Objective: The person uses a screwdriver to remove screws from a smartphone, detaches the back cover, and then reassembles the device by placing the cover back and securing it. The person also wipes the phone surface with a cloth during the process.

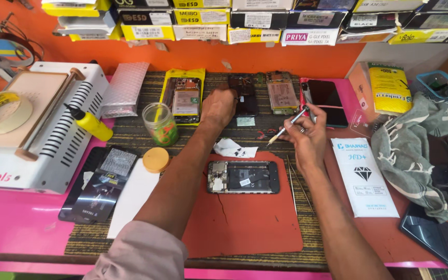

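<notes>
**Two hands at work over opened phones on a crowded repair bench**

We look down at our own two hands above a striped mat (130, 136) on a bright pink bench (11, 223). Our left hand (218, 108) reaches forward, its fingers curled down onto a dark opened phone part (246, 98) at the far edge of the mat; whether they pinch it or only press on it we cannot tell. Our right hand (307, 136) pinches a slim pale-tipped tool (286, 126), held like a pen, its tip angled down toward the mat.

Nearer to us an opened phone (242, 177) lies flat on a red work pad (245, 223), back cover off, its inner boards bare, well apart from both hands. We judge it light, stiff and fragile: the exposed insides look easily harmed, so the safe hold is along the long outer edges of the frame. Thin tweezers (291, 181) lie just beside its right end.

Around the mat stand a glass jar (160, 123) with its tan lid (155, 159) off, a yellow squeeze bottle (90, 123), a white heating machine (53, 140) with a tape roll (2, 111) on it, a white packet (364, 179) and a grey cloth (408, 148). Behind rises an orange wall (193, 54) with a shelf of stacked parts boxes (203, 23).
</notes>
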